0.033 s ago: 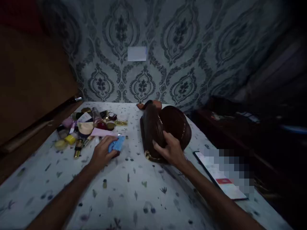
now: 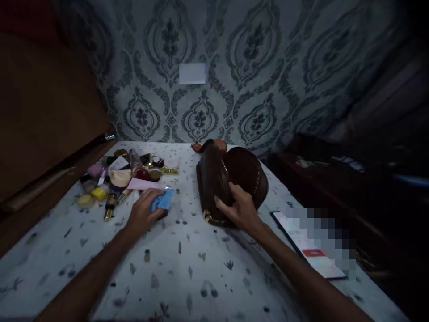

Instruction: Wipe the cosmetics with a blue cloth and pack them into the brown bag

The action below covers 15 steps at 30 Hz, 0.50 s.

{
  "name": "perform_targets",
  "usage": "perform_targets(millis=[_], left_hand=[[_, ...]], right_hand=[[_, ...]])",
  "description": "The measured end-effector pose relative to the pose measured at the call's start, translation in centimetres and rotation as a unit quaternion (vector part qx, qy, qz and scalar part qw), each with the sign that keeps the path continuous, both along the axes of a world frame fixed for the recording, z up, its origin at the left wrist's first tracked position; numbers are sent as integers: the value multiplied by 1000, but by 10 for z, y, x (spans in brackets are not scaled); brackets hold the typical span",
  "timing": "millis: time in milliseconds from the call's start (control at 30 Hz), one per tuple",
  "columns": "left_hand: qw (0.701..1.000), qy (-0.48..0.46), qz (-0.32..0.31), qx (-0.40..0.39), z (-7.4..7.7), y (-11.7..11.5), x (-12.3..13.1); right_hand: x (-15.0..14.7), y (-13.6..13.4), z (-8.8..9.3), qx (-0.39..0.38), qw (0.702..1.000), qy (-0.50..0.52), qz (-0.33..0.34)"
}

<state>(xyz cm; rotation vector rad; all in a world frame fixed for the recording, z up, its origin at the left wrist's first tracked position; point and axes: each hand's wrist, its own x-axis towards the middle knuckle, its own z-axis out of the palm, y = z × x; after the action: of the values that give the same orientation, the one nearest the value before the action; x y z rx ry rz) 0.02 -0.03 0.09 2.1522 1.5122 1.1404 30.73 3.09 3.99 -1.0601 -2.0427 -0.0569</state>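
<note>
My left hand is closed around a crumpled light-blue packet or cloth, low over the table beside a pile of cosmetics. Something dark shows beneath the blue piece, too hidden to name. With thumb and fingers, my right hand grips the near edge of a dark brown bag. This bag lies unzipped, its flap or other half folded out to the right, with zip teeth along the rim and a gold trim at the near corner. Its inside is too dark to make out.
Left of my hand lie several cosmetics, among them a gold-capped bottle, a yellow jar and a pink tube. A phone or tablet rests at the right edge of the patterned tablecloth. An orange-brown item sits behind the bag.
</note>
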Motion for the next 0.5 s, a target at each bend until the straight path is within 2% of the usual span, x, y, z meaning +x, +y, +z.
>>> perform_targets(millis=[133,200,267,333,367,400,467,500], left_hand=[[998,-52,29,-4,3,0,0],[995,-85,46,-6,4,2,-1],[991,-120,58,-17,5,3,-2],[983,-169,63,-32,6,3,-1],[977,-199,65,-39,7,3,0],[970,-231,67,-44,8,2,2],[952,-294,62,-55,10,0,7],[944,-319,55,-64,11,-2,9]], right_hand=[[6,2,-2,-12,1000,-14,-12],[5,-5,2,37,998,-15,-52],[-3,-19,6,120,989,13,-88],[-20,-38,7,172,981,55,-69],[-32,-47,5,159,985,62,-25],[-46,-54,0,108,992,61,33],[-79,-61,-14,-89,984,88,130],[-95,-61,-22,-196,959,127,160]])
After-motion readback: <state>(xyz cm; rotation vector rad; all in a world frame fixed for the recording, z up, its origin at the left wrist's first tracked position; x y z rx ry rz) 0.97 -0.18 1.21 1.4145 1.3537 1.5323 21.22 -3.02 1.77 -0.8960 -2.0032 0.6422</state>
